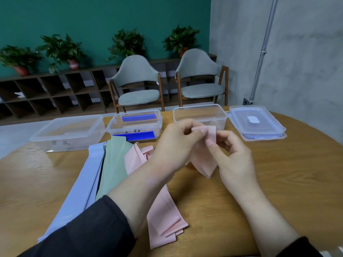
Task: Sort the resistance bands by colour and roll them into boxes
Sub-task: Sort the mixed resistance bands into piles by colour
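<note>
Pale pink flat elastic resistance band (pixel 204 158) held at frame centre, its top end pinched between both hands just in front of the clear plastic box at upper right centre (pixel 200 113); long axis running from the fingers down and toward the lower left, across the round wooden table (pixel 278 173), tail end lying folded near the bottom centre. Left hand (pixel 174 145) curled round the band's upper fold from the left; right hand (pixel 233 154) pinching it from the right with thumb and forefinger; both equally near, the roll barely begun. Destination box directly behind the hands. Hidden: middle stretch of band under the left forearm; motion blur over the fingertips; handwritten box labels unreadable.
</note>
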`<state>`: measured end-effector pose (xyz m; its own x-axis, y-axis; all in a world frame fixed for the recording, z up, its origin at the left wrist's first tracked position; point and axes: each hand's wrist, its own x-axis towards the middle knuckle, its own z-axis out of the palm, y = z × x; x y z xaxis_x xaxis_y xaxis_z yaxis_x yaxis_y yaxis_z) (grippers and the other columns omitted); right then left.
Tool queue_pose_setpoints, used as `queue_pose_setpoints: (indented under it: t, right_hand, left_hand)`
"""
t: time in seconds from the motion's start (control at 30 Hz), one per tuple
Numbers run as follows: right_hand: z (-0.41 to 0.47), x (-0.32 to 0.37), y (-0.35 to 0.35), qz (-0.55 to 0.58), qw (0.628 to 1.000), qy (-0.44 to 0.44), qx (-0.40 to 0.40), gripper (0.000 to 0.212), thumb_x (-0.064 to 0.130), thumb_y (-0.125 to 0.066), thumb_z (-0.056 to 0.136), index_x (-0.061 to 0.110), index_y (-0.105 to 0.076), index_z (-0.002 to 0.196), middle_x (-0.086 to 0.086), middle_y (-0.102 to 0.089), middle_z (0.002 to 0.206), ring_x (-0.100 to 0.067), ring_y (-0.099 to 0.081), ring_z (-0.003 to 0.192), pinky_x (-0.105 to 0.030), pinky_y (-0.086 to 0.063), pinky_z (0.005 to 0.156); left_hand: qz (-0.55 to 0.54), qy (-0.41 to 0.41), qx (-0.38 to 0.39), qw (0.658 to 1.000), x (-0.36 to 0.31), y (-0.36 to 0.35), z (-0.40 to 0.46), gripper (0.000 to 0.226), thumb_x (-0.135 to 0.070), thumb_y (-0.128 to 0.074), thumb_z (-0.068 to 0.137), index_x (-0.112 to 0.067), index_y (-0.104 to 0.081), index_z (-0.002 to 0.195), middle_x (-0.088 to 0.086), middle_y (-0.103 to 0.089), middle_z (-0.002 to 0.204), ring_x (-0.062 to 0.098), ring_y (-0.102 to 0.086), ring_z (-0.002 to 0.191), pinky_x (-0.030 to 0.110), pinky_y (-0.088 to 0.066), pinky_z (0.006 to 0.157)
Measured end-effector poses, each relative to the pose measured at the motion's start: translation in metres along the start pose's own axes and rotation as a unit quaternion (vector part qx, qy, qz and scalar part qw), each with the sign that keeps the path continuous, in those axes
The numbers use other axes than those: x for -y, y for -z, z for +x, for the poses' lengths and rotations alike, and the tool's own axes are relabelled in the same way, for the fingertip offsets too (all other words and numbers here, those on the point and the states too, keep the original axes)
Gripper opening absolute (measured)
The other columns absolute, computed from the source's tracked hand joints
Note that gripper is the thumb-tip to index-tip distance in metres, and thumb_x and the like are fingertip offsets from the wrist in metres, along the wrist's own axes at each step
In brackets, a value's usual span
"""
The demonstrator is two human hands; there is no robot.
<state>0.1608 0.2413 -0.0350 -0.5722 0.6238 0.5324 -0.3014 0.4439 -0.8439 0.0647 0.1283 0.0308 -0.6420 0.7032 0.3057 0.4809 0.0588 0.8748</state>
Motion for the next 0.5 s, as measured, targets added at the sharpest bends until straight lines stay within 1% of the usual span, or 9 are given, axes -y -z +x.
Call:
queue_pose_setpoints:
  t: [0.07,0.17,0.2,0.23,0.3,0.33,0.37,0.4,0.5]
  right_hand:
    - [-0.001,0.006,-0.002,0.031,0.999,-0.016,0.023,0.018,0.016,-0.068,0.093,0.031,-0.067,0.101,0.012,-0.072,0.098,-0.008,-0.067,0.097,-0.023,-0.051,0.083]
    - [-0.006,0.012,-0.007,0.05,0.996,-0.05,0.056,0.016,0.013,-0.067,0.093,0.026,-0.066,0.101,0.013,-0.073,0.094,-0.001,-0.068,0.088,-0.013,-0.049,0.073]
    - [-0.008,0.013,-0.008,0.049,0.995,-0.063,0.066,0.015,0.014,-0.066,0.094,0.027,-0.066,0.1,0.014,-0.073,0.092,0.0,-0.067,0.085,-0.011,-0.048,0.07]
    - [-0.01,0.015,-0.01,0.048,0.993,-0.074,0.075,0.014,0.015,-0.065,0.095,0.028,-0.066,0.099,0.015,-0.073,0.09,0.001,-0.067,0.083,-0.01,-0.047,0.068]
    - [-0.013,0.019,-0.012,0.039,0.992,-0.09,0.084,0.01,0.018,-0.064,0.096,0.028,-0.066,0.097,0.014,-0.073,0.088,-0.001,-0.067,0.08,-0.012,-0.048,0.066]
    - [-0.015,0.022,-0.013,0.041,0.99,-0.102,0.091,0.008,0.02,-0.064,0.096,0.028,-0.067,0.097,0.012,-0.073,0.089,-0.005,-0.067,0.082,-0.016,-0.051,0.068]
    - [-0.017,0.026,-0.015,0.047,0.987,-0.114,0.104,0.007,0.022,-0.064,0.096,0.028,-0.067,0.098,0.008,-0.074,0.09,-0.009,-0.068,0.083,-0.021,-0.052,0.069]
    - [-0.02,0.029,-0.017,0.055,0.983,-0.122,0.122,0.007,0.022,-0.064,0.097,0.028,-0.068,0.099,0.005,-0.074,0.09,-0.012,-0.068,0.082,-0.025,-0.053,0.069]
    - [-0.03,0.038,-0.024,0.076,0.973,-0.145,0.164,0.008,0.015,-0.066,0.095,0.02,-0.071,0.1,-0.003,-0.074,0.089,-0.015,-0.067,0.078,-0.033,-0.052,0.069]
  left_hand:
    - [0.007,-0.05,-0.013,0.999,-0.022,0.008,0.003,0.016,-0.035,-0.059,0.1,-0.032,-0.072,0.091,-0.014,-0.072,0.089,0.004,-0.066,0.088,0.023,-0.05,0.073]
    - [-0.037,-0.087,-0.03,0.995,-0.053,0.02,0.006,0.016,-0.035,-0.059,0.1,-0.031,-0.073,0.094,-0.009,-0.072,0.092,0.009,-0.068,0.091,0.033,-0.06,0.077]
    - [-0.053,-0.087,-0.036,0.994,-0.061,0.024,0.007,0.017,-0.033,-0.058,0.101,-0.029,-0.074,0.096,-0.006,-0.073,0.093,0.01,-0.068,0.091,0.035,-0.06,0.078]
    - [-0.071,-0.085,-0.043,0.993,-0.068,0.028,0.008,0.018,-0.031,-0.057,0.102,-0.027,-0.074,0.098,-0.002,-0.073,0.096,0.014,-0.069,0.092,0.036,-0.059,0.079]
    - [-0.115,-0.074,-0.063,0.989,-0.079,0.039,0.008,0.018,-0.026,-0.055,0.102,-0.021,-0.073,0.1,0.008,-0.074,0.104,0.031,-0.069,0.102,0.048,-0.058,0.087]
    - [-0.132,-0.068,-0.076,0.986,-0.083,0.045,0.008,0.019,-0.023,-0.054,0.102,-0.018,-0.072,0.1,0.012,-0.074,0.105,0.039,-0.067,0.106,0.055,-0.055,0.09]
    - [-0.14,-0.062,-0.09,0.984,-0.085,0.052,0.009,0.019,-0.022,-0.053,0.102,-0.016,-0.072,0.1,0.012,-0.075,0.104,0.042,-0.066,0.106,0.058,-0.054,0.091]
    - [-0.14,-0.057,-0.105,0.983,-0.085,0.059,0.009,0.02,-0.022,-0.053,0.102,-0.016,-0.072,0.099,0.01,-0.076,0.102,0.041,-0.068,0.101,0.059,-0.054,0.089]
    - [-0.122,-0.039,-0.151,0.98,-0.077,0.081,0.012,0.021,-0.023,-0.056,0.1,-0.021,-0.074,0.089,0.005,-0.072,0.091,0.029,-0.065,0.087,0.055,-0.057,0.082]
